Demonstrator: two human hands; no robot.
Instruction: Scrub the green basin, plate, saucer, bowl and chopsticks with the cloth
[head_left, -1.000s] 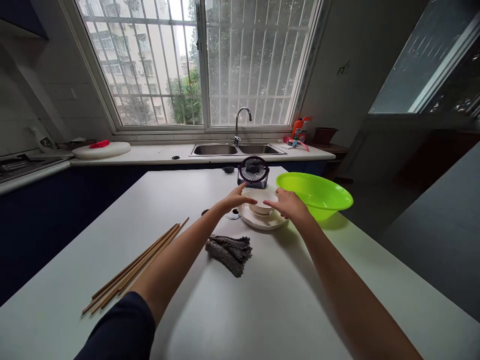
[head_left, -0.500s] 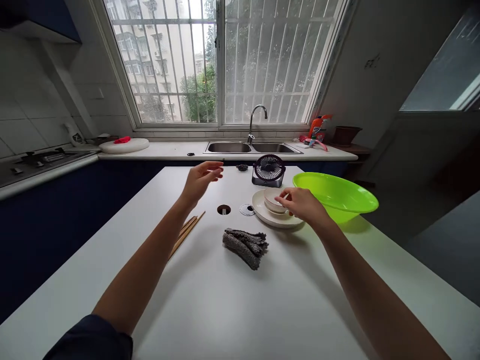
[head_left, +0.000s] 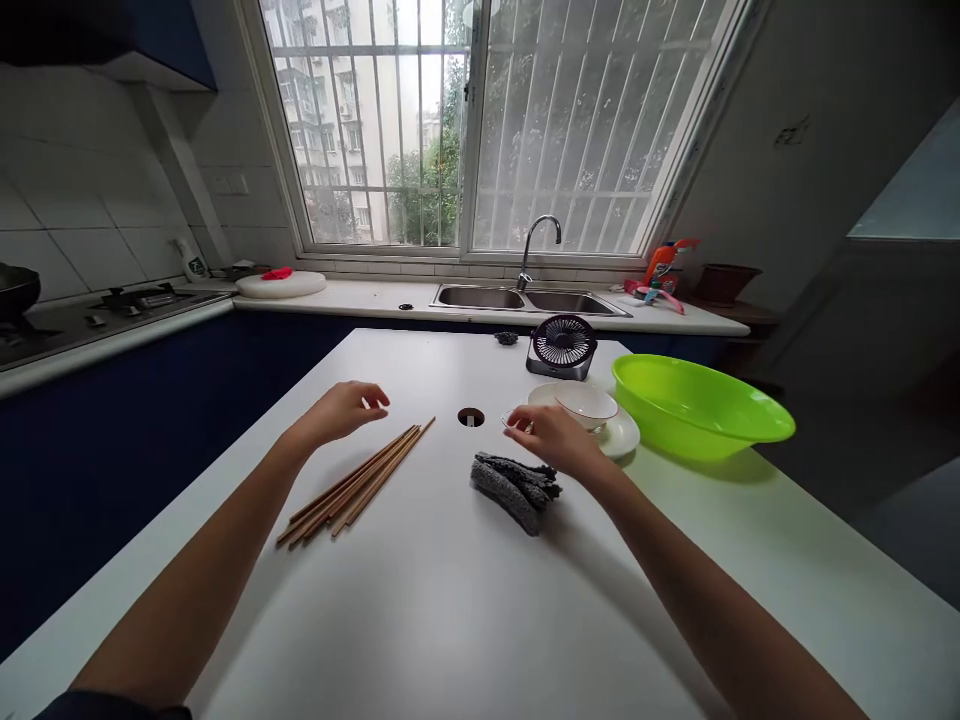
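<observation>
My left hand [head_left: 346,410] hovers over the left part of the white table, fingers bent and apart, with nothing in it. Just below it lies a loose bundle of wooden chopsticks [head_left: 356,485]. My right hand [head_left: 553,437] is in front of a white plate [head_left: 624,436] and hides part of it. A white bowl [head_left: 589,405] stands on the plate, apart from my fingertips. The right fingers are loosely curled with a gap at the thumb, and I see nothing held. A folded grey cloth [head_left: 516,492] lies below that hand.
A bright green basin [head_left: 697,405] stands right of the plate. Behind the plate is a small black fan [head_left: 562,347], with a dark scrubber [head_left: 506,338] beside it. The table has a round hole [head_left: 471,418]. Beyond are a sink [head_left: 480,297] and a stove [head_left: 127,310].
My right hand has let go of the bowl and moved left and toward me. My left hand has moved left and lower, leaving more of the chopsticks in sight. The view has shifted too.
</observation>
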